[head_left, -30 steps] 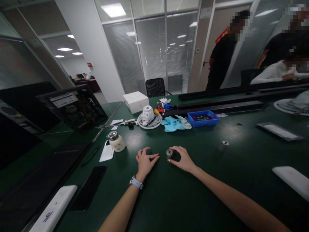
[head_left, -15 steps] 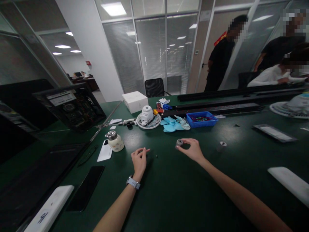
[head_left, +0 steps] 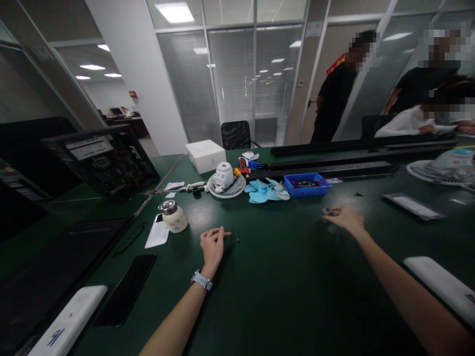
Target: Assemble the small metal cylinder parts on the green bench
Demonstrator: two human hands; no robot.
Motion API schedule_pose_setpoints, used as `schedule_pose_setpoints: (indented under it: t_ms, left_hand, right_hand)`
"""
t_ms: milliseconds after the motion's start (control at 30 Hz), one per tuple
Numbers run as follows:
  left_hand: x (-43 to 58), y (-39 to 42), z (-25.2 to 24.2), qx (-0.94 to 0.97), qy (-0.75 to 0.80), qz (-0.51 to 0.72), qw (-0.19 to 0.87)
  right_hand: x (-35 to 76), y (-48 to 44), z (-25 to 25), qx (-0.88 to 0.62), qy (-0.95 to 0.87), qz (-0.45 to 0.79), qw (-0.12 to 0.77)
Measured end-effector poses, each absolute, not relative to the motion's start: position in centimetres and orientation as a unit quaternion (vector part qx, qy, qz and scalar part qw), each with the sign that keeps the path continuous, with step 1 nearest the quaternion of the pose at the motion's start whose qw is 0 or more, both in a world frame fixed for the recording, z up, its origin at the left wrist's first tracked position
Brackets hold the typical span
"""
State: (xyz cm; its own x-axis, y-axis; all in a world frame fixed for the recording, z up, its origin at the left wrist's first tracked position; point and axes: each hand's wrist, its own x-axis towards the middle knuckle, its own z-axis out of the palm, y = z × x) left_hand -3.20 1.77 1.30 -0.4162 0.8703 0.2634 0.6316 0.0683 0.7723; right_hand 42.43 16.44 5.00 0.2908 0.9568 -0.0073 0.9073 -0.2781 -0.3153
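Observation:
My right hand (head_left: 347,220) pinches a small grey metal cylinder (head_left: 328,211) between thumb and fingers, at the right of the green table (head_left: 267,282). Its top has a round recess; its exact kind I cannot make out. A second cylinder of similar size is not distinguishable now, perhaps hidden at the hand. My left hand (head_left: 212,246), with a watch (head_left: 202,280) at the wrist, rests on the table, fingers loosely bent, the index finger reaching out and nothing visible in them. Just right of its fingertips lies a tiny dark piece (head_left: 238,240), too small to name.
Behind the hands lie a white fan housing (head_left: 224,180), light-blue fan blades (head_left: 263,191) and a blue tray (head_left: 308,190) with wires. A cream bottle (head_left: 176,220) and a black phone (head_left: 128,289) are at the left. People (head_left: 404,123) are beyond the table's far right.
My right hand has moved right with the metal cylinder, to where the second cylinder stood. My left hand has stayed in place. The view has shifted slightly.

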Motion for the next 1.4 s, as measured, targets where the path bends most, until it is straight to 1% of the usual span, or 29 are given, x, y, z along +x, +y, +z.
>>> schedule_pose_setpoints:
  t_ms: [67, 100, 133, 200, 233, 267, 300, 333, 367, 433, 500, 600, 700, 833, 933, 1033, 1100, 1200, 1300, 1400]
  left_hand:
    - [-3.2, 1.8, 1.2, 0.522, 0.719, 0.439, 0.132]
    - [-3.2, 1.8, 1.2, 0.521, 0.719, 0.441, 0.128]
    - [-3.3, 1.9, 1.1, 0.519, 0.719, 0.445, 0.122]
    - [-3.4, 2.0, 0.8, 0.515, 0.72, 0.453, 0.109]
    - [-3.4, 2.0, 0.7, 0.512, 0.721, 0.457, 0.101]
    - [-3.5, 2.1, 0.5, 0.508, 0.722, 0.46, 0.094]
    - [-3.5, 2.1, 0.4, 0.506, 0.723, 0.462, 0.088]
    - [-3.6, 2.2, 0.2, 0.504, 0.724, 0.464, 0.083]
    - [-3.6, 2.2, 0.1, 0.504, 0.724, 0.465, 0.078]
    - [-3.7, 2.3, -0.1, 0.503, 0.723, 0.468, 0.071]
    - [-3.8, 2.3, -0.2, 0.503, 0.723, 0.468, 0.067]
    - [-3.7, 2.2, -0.2, 0.505, 0.724, 0.466, 0.063]
    - [-3.6, 2.1, 0.0, 0.511, 0.723, 0.46, 0.062]
    - [-3.6, 2.0, 0.1, 0.518, 0.725, 0.449, 0.066]
    - [-3.6, 2.1, 0.1, 0.521, 0.726, 0.444, 0.071]
    - [-3.6, 2.2, 0.0, 0.521, 0.73, 0.438, 0.068]
    - [-3.6, 2.4, -0.1, 0.521, 0.733, 0.434, 0.063]
    - [-3.5, 2.5, -0.1, 0.52, 0.735, 0.432, 0.057]
    - [-3.5, 2.4, -0.2, 0.521, 0.734, 0.432, 0.061]
    - [-3.5, 2.3, -0.1, 0.52, 0.735, 0.43, 0.064]
  right_hand:
    - [41.8, 15.8, 5.7, -0.801, -0.576, 0.105, 0.123]
    - [41.1, 15.4, 6.3, -0.802, -0.575, 0.085, 0.139]
    - [40.2, 14.8, 7.0, -0.797, -0.577, 0.046, 0.173]
    - [37.4, 13.1, 8.6, -0.753, -0.589, -0.067, 0.285]
    - [35.5, 12.1, 9.4, -0.707, -0.608, -0.112, 0.343]
    - [33.3, 10.9, 9.9, -0.652, -0.635, -0.136, 0.392]
    - [30.9, 9.8, 10.1, -0.589, -0.682, -0.128, 0.415]
    - [28.4, 8.8, 10.0, -0.525, -0.741, -0.089, 0.41]
    - [25.8, 7.9, 9.6, -0.464, -0.796, -0.034, 0.388]
    - [21.1, 6.6, 7.9, -0.388, -0.863, 0.088, 0.311]
    - [17.5, 6.2, 5.8, -0.385, -0.874, 0.165, 0.246]
    - [14.5, 6.5, 3.3, -0.418, -0.862, 0.203, 0.203]
    - [14.0, 7.0, 2.3, -0.429, -0.854, 0.207, 0.208]
    - [17.8, 8.5, 3.5, -0.413, -0.848, 0.217, 0.251]
    - [24.3, 10.4, 5.5, -0.498, -0.8, 0.153, 0.298]
    - [31.8, 12.2, 7.4, -0.601, -0.726, 0.084, 0.322]
    - [35.9, 12.9, 8.1, -0.658, -0.684, 0.051, 0.309]
    - [39.3, 13.3, 8.0, -0.724, -0.643, 0.014, 0.249]
    - [40.3, 13.4, 7.1, -0.743, -0.636, -0.005, 0.209]
    - [40.5, 13.7, 6.4, -0.741, -0.638, -0.015, 0.207]
